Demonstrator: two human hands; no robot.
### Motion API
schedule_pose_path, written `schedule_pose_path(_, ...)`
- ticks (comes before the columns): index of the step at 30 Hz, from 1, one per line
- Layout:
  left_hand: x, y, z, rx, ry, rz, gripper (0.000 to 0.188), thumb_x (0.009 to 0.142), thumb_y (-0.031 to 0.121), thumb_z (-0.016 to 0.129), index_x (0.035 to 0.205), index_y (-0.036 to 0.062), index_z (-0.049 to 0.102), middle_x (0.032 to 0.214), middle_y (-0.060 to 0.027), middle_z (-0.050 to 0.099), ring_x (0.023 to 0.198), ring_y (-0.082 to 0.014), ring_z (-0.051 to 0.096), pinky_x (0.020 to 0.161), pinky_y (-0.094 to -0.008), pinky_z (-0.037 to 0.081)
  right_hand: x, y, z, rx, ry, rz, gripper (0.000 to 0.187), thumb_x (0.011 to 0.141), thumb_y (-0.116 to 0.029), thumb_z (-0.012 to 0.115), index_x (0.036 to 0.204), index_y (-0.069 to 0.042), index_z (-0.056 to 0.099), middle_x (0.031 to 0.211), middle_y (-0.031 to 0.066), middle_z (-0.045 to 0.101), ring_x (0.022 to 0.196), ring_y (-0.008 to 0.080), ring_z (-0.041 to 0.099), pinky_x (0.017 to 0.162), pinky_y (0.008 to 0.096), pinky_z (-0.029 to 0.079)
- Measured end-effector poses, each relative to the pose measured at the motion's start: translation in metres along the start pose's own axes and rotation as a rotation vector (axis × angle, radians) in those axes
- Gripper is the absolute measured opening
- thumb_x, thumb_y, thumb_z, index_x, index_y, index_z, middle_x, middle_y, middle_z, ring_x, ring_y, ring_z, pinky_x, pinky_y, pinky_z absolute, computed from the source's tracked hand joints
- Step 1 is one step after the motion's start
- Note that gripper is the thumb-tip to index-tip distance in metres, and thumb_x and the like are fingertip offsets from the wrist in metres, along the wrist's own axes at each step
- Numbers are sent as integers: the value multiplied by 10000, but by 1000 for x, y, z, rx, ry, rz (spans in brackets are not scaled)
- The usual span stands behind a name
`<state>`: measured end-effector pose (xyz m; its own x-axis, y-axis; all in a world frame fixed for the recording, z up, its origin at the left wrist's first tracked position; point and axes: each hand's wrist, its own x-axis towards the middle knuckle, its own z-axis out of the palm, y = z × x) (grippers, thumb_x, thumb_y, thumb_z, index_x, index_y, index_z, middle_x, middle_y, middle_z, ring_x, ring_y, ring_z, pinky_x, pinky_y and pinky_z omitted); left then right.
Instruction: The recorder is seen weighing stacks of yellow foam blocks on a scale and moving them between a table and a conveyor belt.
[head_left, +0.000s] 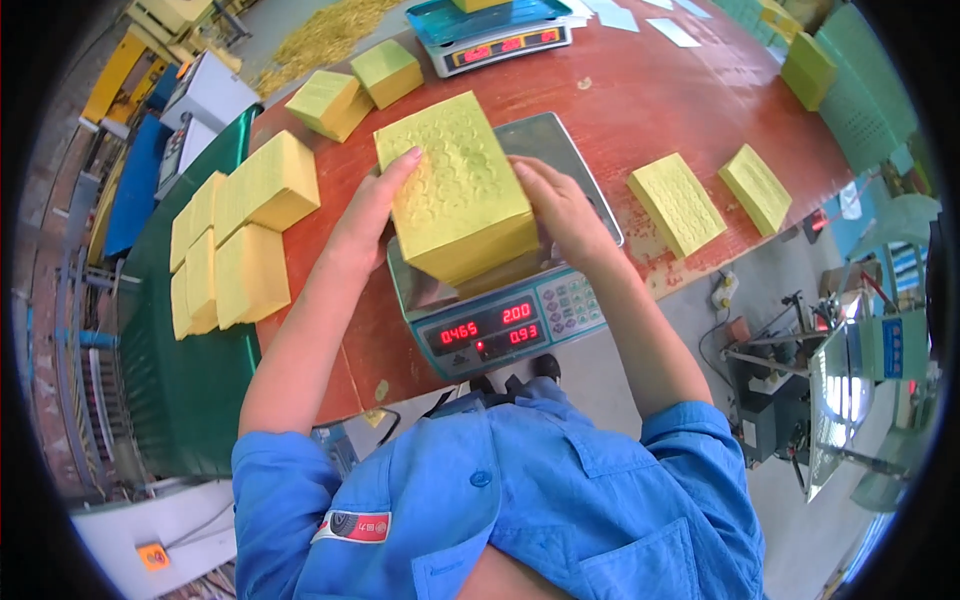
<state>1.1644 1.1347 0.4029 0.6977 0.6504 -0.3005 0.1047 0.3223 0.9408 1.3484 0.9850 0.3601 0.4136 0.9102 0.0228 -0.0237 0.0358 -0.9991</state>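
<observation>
A thick block of yellow paper sheets, its top stamped with rows of round marks, is between my hands over the metal plate of a digital scale. My left hand grips its left side, thumb on the top face. Against the right side presses my right hand, its fingers partly hidden behind the block. Whether the block rests on the plate or is held just above it, I cannot tell. Red digits glow on the scale's front display, beside a keypad.
Several yellow paper blocks stand at the left by a green surface, two more farther back. Thinner stacks lie on the red table at right. A second scale with a blue tray stands at the far side.
</observation>
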Motion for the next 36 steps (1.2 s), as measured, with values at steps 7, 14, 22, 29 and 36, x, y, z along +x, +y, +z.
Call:
schedule_pose_path(7, -93, -5, -30, -226, 288, -65, 594, 939, 418, 622, 1355, 8, 518, 1284, -143, 628, 1158, -238, 616, 998, -372, 489, -21, -7, 64, -120, -145, -97, 486, 984, -365, 542, 1280, 18, 584, 1111, 248, 681, 1057, 325, 669, 923, 374, 492)
schedule_pose_path(14, -131, -49, -41, -456, 184, -17, 662, 939, 431, 616, 1448, 52, 430, 1413, -127, 536, 1298, -248, 510, 1095, -421, 397, -30, -7, 78, -132, -183, -72, 434, 998, -303, 537, 1290, 14, 586, 1107, 205, 697, 1035, 235, 666, 910, 342, 493)
schedule_pose_path(22, -117, -56, -45, -597, 34, 60, 650, 940, 403, 616, 1445, 47, 415, 1388, -133, 551, 1254, -248, 555, 1058, -428, 446, -26, -5, 82, -71, -153, -82, 375, 1026, -252, 504, 1280, 5, 603, 1153, 160, 685, 1084, 191, 625, 946, 317, 474)
schedule_pose_path(29, -111, -70, -65, -690, 82, 151, 603, 922, 369, 635, 1397, 41, 460, 1316, -134, 590, 1195, -248, 592, 1021, -419, 479, -34, -2, 78, -18, -174, 42, 407, 1007, -188, 529, 1356, 23, 532, 1129, 123, 647, 983, 147, 601, 870, 287, 489)
schedule_pose_path(36, -132, -51, -76, -992, 66, 158, 552, 926, 359, 621, 1364, 41, 512, 1294, -136, 618, 1159, -254, 616, 997, -428, 487, -45, 3, 86, 63, -109, 70, 449, 1035, -234, 467, 1403, 22, 464, 1214, 148, 636, 1000, 222, 673, 841, 328, 562)
